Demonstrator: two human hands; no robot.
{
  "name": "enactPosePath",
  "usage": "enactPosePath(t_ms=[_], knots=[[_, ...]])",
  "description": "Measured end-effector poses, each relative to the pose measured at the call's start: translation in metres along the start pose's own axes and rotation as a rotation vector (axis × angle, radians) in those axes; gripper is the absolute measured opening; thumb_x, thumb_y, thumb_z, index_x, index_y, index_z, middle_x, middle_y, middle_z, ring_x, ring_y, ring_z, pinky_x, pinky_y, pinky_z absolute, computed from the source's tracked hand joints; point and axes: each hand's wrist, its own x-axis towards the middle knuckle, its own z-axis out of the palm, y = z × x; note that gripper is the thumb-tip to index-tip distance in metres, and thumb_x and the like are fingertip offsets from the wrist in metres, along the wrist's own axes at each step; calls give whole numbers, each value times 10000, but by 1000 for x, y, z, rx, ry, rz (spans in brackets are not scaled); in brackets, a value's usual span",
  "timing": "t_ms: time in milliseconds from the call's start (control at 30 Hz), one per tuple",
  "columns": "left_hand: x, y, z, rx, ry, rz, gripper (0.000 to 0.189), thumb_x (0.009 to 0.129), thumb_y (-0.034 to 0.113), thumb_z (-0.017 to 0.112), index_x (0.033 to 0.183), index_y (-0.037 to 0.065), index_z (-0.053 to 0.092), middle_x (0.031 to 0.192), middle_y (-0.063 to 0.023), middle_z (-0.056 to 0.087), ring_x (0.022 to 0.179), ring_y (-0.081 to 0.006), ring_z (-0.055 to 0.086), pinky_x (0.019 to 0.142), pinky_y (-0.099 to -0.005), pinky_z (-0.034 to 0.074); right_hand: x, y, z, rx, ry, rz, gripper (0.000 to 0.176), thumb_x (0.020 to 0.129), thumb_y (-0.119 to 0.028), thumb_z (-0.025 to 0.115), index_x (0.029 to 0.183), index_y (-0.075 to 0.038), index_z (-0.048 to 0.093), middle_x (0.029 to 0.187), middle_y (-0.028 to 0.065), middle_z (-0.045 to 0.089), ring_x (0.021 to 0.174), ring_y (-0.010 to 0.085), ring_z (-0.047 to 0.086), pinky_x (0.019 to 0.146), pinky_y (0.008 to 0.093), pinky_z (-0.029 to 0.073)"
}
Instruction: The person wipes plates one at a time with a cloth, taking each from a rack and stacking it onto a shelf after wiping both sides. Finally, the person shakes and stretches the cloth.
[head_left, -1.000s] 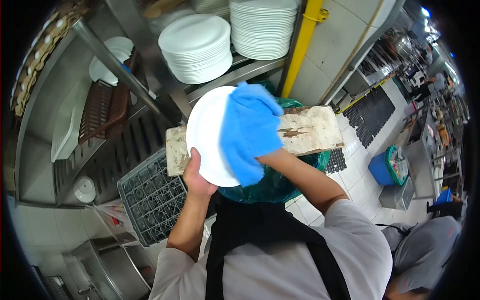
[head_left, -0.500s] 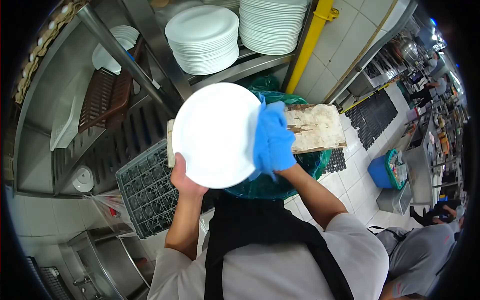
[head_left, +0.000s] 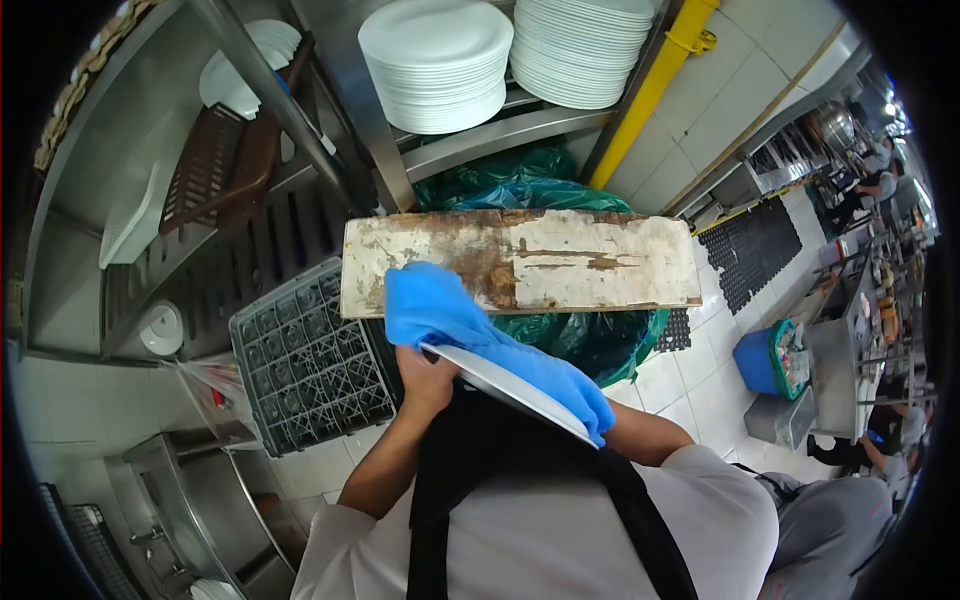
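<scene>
A white plate [head_left: 515, 388] is tilted nearly edge-on close to the black apron. My left hand [head_left: 428, 380] is closed on the plate's left end. A blue cloth [head_left: 480, 325] lies along the plate's far side and bunches up above my left hand. My right hand is hidden behind the cloth at the plate's right end; only the forearm shows. Just beyond the plate, a worn, peeling board [head_left: 600, 262] lies across a bin lined with a green bag [head_left: 610, 345].
Stacks of white plates [head_left: 435, 75] fill the shelf ahead. A grey glass rack [head_left: 312, 360] stands at left, below a brown dish rack [head_left: 215, 185]. A yellow pipe [head_left: 650, 95] rises at right. A person in grey [head_left: 830, 520] is close at lower right; others work farther back.
The plate has turned from face-up to nearly edge-on and come down toward the apron, uncovering the board. The cloth now spreads along its far side. The view has shifted slightly.
</scene>
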Motion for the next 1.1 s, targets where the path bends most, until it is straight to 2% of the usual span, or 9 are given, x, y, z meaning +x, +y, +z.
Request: enactPosePath(t_ms=[233,400,600,667,733,867,1000,1067,1100], knots=[[24,-1,-5,-392,14,-65,794,872,146,614,1443,14,77,1466,-205,250,1256,-256,429,1010,-367,389,-33,-45,-13,-629,56,-136,396,776,-108,568,1160,-30,511,990,138,562,848,271,570,758,325,457],[29,-6,-7,-50,-201,-47,839,871,141,607,1461,26,22,1401,-157,344,1231,-223,415,1038,-319,319,33,-11,5,-769,26,-274,393,791,-103,556,1172,-27,494,972,129,557,830,256,565,745,321,457],[46,-5,-5,-139,-100,135,1079,770,267,736,1451,11,-61,1429,-159,273,1281,-225,329,1074,-332,236,39,13,17,-247,16,-126,390,809,-97,540,1186,-23,474,949,119,550,808,239,560,730,317,457],[48,-10,-18,-112,-54,270,888,799,288,718,1431,-23,177,1333,-160,420,1178,-207,447,1013,-320,329,23,16,20,-97,19,-21,389,815,-95,535,1191,-22,467,942,116,548,800,233,558,724,315,457],[45,-24,-53,17,-293,-251,563,863,288,654,1267,-52,458,1132,-122,585,994,-157,554,889,-287,429,2,12,12,-33,41,90,388,821,-93,530,1196,-20,460,935,112,546,793,227,556,719,314,457],[51,-33,-56,-73,-29,-263,369,902,276,604,1080,-48,589,958,-70,647,848,-113,582,774,-247,461,-22,-11,-15,-112,188,222,386,833,-90,519,1205,-18,446,920,106,542,778,215,552,709,311,457],[73,-17,-58,-175,124,-381,373,927,255,560,1146,-46,549,1030,-83,623,904,-126,563,809,-256,444,5,-33,-20,-1044,277,260,384,846,-86,509,1215,-15,433,905,99,538,764,203,548,698,308,457],[90,-1,-63,26,-67,-316,415,941,275,523,1190,-57,511,1086,-94,601,949,-144,555,845,-274,435,66,-48,1,-208,1139,541,405,885,-147,492,1252,-33,368,967,96,533,869,210,550,793,301,454],[102,12,-65,76,-167,-245,454,952,298,487,1243,-49,466,1118,-95,583,983,-162,553,876,-284,423,-7,93,-43,-95,709,31,356,928,-189,468,1238,-19,425,1121,100,512,1060,211,490,951,301,397]])
